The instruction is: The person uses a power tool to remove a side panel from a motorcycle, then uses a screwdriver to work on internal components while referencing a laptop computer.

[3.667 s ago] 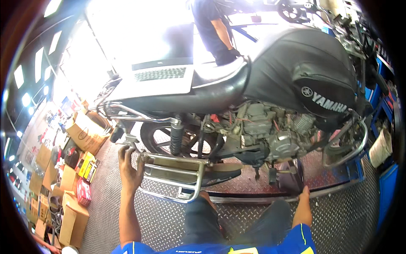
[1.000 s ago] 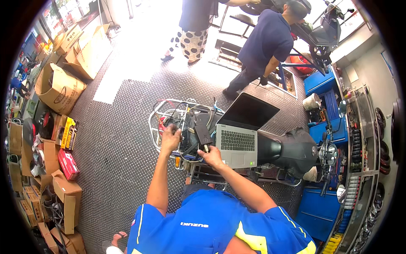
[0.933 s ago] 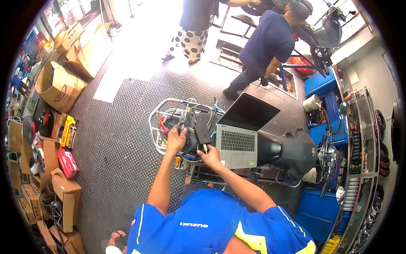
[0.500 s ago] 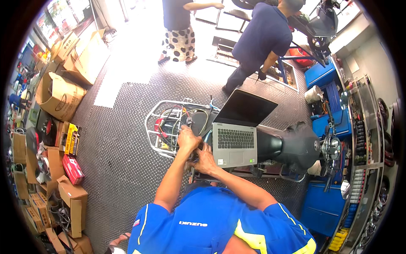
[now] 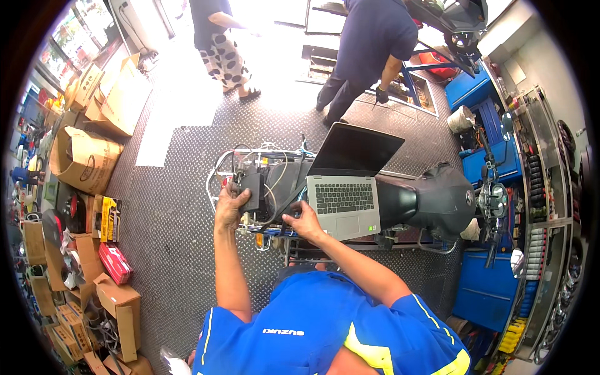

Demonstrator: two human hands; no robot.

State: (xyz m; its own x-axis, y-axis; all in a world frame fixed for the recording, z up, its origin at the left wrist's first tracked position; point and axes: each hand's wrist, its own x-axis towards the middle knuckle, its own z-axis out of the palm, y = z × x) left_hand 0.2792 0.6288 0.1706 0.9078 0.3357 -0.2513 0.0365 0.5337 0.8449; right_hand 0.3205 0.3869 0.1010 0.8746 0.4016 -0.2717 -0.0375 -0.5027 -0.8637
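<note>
My blue shirt (image 5: pixel 325 334) is nearest. Past it, to the left of the laptop (image 5: pixel 344 199), my left hand (image 5: pixel 231 207) grasps a black box (image 5: pixel 254 190) by its edge, over the rear rack (image 5: pixel 209 185). My right hand (image 5: pixel 304 222), fingers bent, is just beside the laptop's near left corner, close to a black strap (image 5: pixel 284 204); I cannot tell whether it holds anything. The laptop sits open on the seat (image 5: pixel 396 202). Beyond the laptop, a co-worker (image 5: pixel 370 50) stands, gloved hand (image 5: pixel 382 95) lowered.
</note>
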